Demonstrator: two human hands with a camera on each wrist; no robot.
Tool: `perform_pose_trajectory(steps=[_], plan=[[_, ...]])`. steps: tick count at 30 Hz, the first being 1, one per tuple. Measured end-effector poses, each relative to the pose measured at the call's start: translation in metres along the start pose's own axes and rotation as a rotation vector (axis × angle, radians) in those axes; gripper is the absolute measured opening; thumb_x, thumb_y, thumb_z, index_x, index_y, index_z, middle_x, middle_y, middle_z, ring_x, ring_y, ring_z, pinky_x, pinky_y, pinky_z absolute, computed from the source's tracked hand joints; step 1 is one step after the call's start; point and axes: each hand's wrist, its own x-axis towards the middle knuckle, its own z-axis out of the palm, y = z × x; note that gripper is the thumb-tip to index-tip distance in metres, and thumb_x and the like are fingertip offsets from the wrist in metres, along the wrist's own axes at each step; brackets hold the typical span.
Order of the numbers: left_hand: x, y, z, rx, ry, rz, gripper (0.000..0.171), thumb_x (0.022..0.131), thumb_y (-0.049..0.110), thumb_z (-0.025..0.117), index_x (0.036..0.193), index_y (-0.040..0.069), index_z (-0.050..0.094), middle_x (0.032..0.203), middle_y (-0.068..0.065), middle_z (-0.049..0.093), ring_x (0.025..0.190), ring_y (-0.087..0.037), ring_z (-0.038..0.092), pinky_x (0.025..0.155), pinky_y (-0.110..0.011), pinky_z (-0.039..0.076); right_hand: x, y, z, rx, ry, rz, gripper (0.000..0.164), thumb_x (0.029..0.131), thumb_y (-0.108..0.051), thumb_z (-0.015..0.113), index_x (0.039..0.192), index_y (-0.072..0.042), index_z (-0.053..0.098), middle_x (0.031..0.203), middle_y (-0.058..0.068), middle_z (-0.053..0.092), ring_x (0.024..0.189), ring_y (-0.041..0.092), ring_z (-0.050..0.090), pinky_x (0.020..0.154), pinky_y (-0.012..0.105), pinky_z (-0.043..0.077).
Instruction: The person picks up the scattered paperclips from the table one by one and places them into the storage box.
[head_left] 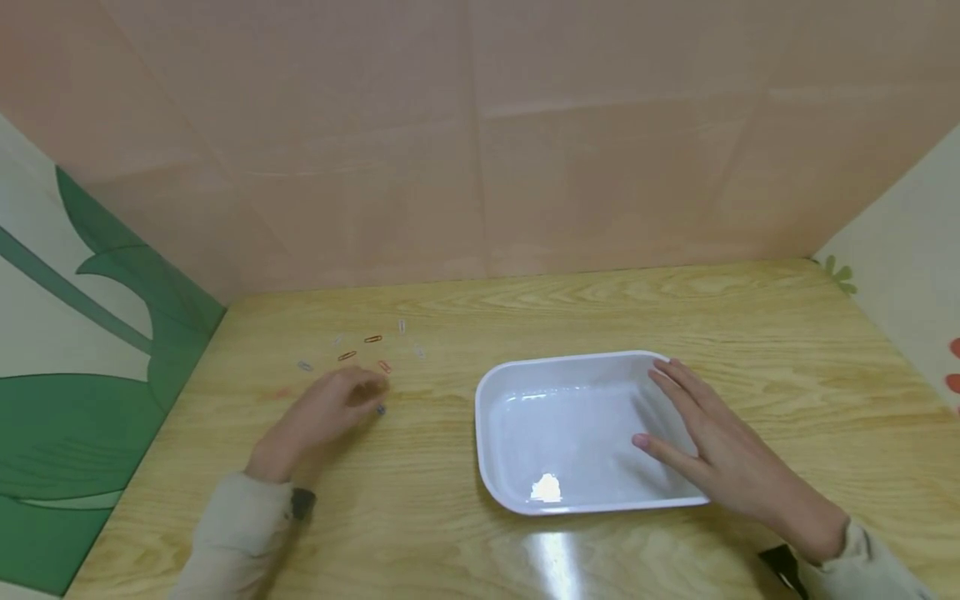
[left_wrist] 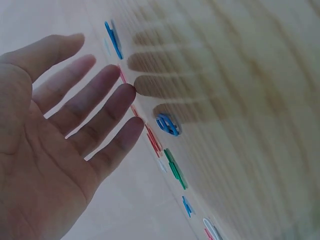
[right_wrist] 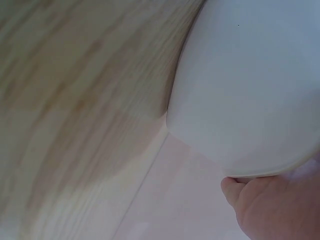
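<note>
My left hand [head_left: 330,408] hovers low over the left part of the table, its fingers loosely spread and holding nothing in the left wrist view. Close by its fingertips lies a blue paper clip [left_wrist: 167,124]. More paper clips lie scattered around and beyond this hand, among them a red paper clip [head_left: 372,339], a green paper clip [left_wrist: 175,169] and another blue paper clip [left_wrist: 113,40]. A white rectangular tray [head_left: 551,510] stands right of centre. Across its right rim lies my right hand [head_left: 720,450], fingers extended and thumb reaching over the inside.
The wood-grain table [head_left: 420,533] ends at a pinkish covered wall [head_left: 480,192] behind. A panel with green leaf shapes [head_left: 67,433] borders the left side, and a pale panel [head_left: 907,258] the right. Light glints off the tray and table.
</note>
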Motion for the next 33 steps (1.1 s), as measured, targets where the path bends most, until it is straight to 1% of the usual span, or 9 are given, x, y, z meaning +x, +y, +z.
perform_pose_trajectory(steps=[5, 8, 11, 14, 16, 21, 24, 27, 33], plan=[[0.001, -0.0007, -0.0019, 0.012, -0.052, -0.016, 0.029, 0.092, 0.016, 0.069, 0.119, 0.005, 0.068, 0.117, -0.011, 0.071, 0.114, -0.031, 0.064, 0.103, -0.052, 0.049, -0.0004, 0.0006, 0.0006, -0.009, -0.003, 0.002, 0.08, 0.094, -0.04, 0.066, 0.156, -0.008, 0.027, 0.162, 0.017, 0.024, 0.151, 0.038, 0.019, 0.127, 0.046, 0.014], [0.0013, -0.0015, -0.0025, -0.004, -0.079, -0.027, 0.026, 0.091, 0.015, 0.07, 0.116, 0.006, 0.07, 0.114, -0.009, 0.071, 0.113, -0.03, 0.064, 0.104, -0.051, 0.049, -0.0001, 0.0011, 0.0007, -0.009, -0.015, 0.007, 0.079, 0.095, -0.039, 0.064, 0.156, -0.008, 0.026, 0.163, 0.018, 0.022, 0.151, 0.038, 0.018, 0.127, 0.047, 0.013], [0.0025, -0.0032, -0.0024, -0.005, -0.097, -0.02, 0.024, 0.09, 0.013, 0.07, 0.113, 0.007, 0.072, 0.112, -0.007, 0.071, 0.112, -0.029, 0.064, 0.103, -0.051, 0.05, 0.0003, 0.0014, 0.0005, -0.007, -0.024, 0.014, 0.078, 0.097, -0.039, 0.062, 0.157, -0.008, 0.024, 0.163, 0.019, 0.021, 0.151, 0.038, 0.018, 0.125, 0.052, 0.015], [0.0035, -0.0045, -0.0021, 0.008, -0.112, -0.009, 0.022, 0.088, 0.011, 0.071, 0.11, 0.008, 0.072, 0.109, -0.006, 0.071, 0.11, -0.028, 0.065, 0.102, -0.05, 0.051, 0.0001, 0.0012, 0.0005, -0.006, -0.021, 0.011, 0.076, 0.098, -0.037, 0.061, 0.157, -0.008, 0.024, 0.163, 0.019, 0.021, 0.152, 0.038, 0.018, 0.125, 0.051, 0.014], [0.0043, -0.0046, -0.0023, 0.013, -0.118, 0.0, 0.021, 0.087, 0.01, 0.072, 0.108, 0.009, 0.073, 0.107, -0.005, 0.072, 0.108, -0.027, 0.066, 0.101, -0.049, 0.052, -0.0001, 0.0009, 0.0007, -0.009, -0.013, 0.004, 0.075, 0.098, -0.036, 0.061, 0.157, -0.008, 0.024, 0.163, 0.02, 0.022, 0.151, 0.037, 0.018, 0.126, 0.049, 0.014], [0.0048, -0.004, -0.0035, 0.018, -0.114, 0.029, 0.015, 0.086, 0.01, 0.073, 0.101, 0.011, 0.074, 0.101, -0.002, 0.072, 0.102, -0.024, 0.067, 0.097, -0.048, 0.053, -0.0006, -0.0002, 0.0009, -0.018, 0.01, -0.017, 0.072, 0.099, -0.032, 0.06, 0.156, -0.006, 0.026, 0.162, 0.02, 0.023, 0.152, 0.035, 0.018, 0.128, 0.032, 0.007], [0.0046, -0.0041, -0.0039, 0.025, -0.108, 0.048, 0.011, 0.086, 0.01, 0.073, 0.097, 0.012, 0.074, 0.098, -0.001, 0.072, 0.098, -0.022, 0.067, 0.095, -0.046, 0.055, -0.0011, -0.0006, 0.0008, -0.019, 0.017, -0.022, 0.07, 0.099, -0.031, 0.059, 0.156, -0.005, 0.027, 0.162, 0.02, 0.024, 0.152, 0.035, 0.018, 0.127, 0.027, 0.004], [0.0051, -0.004, -0.004, 0.029, -0.108, 0.048, 0.009, 0.086, 0.009, 0.073, 0.094, 0.012, 0.074, 0.096, 0.0, 0.072, 0.096, -0.021, 0.067, 0.094, -0.045, 0.055, -0.0014, -0.0006, 0.0006, -0.013, 0.016, -0.017, 0.069, 0.1, -0.031, 0.059, 0.156, -0.005, 0.027, 0.162, 0.02, 0.023, 0.152, 0.035, 0.018, 0.128, 0.033, 0.007], [0.0063, -0.003, -0.0038, 0.015, -0.119, 0.034, 0.008, 0.086, 0.008, 0.073, 0.093, 0.012, 0.073, 0.094, 0.001, 0.072, 0.095, -0.019, 0.066, 0.093, -0.044, 0.056, -0.0011, -0.0002, -0.0003, 0.003, -0.007, 0.004, 0.07, 0.1, -0.033, 0.058, 0.156, -0.007, 0.025, 0.164, 0.019, 0.02, 0.153, 0.036, 0.016, 0.126, 0.05, 0.013]])
